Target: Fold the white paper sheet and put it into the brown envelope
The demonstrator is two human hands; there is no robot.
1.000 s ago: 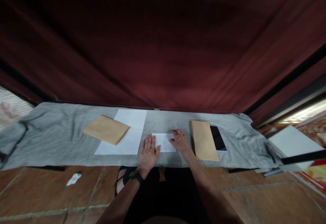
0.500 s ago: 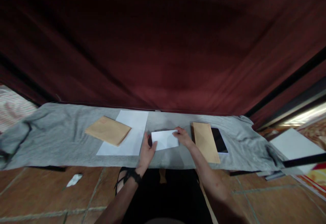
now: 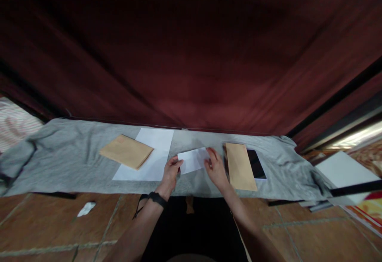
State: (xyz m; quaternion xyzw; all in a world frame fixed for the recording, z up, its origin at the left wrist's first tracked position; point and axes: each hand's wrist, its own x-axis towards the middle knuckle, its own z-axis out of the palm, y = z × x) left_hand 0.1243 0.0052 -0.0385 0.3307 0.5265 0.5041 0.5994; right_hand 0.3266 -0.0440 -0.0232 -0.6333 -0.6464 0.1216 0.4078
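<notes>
A small white piece of paper (image 3: 192,161), which looks folded, is held between my two hands above the grey cloth. My left hand (image 3: 172,171) pinches its left end, thumb on top and fingers beneath. At its right end is my right hand (image 3: 215,168), thumb and fingers curved around the edge. Left of my hands, a larger white sheet (image 3: 158,150) lies flat, partly covered by brown envelopes (image 3: 127,151). Another brown envelope (image 3: 241,166) rests just right of my right hand, lying over part of a dark tablet-like slab (image 3: 256,164).
The grey cloth (image 3: 71,154) covers a narrow bench against a dark red curtain (image 3: 191,63). Black frame bars (image 3: 337,95) slant at the sides. A white board (image 3: 346,168) stands at the right. A crumpled white scrap (image 3: 86,209) lies on the tiled floor.
The small paper has been tilted, its right end a little higher. My left hand has shifted to grip its left edge, and my right fingers have spread down along the right edge.
</notes>
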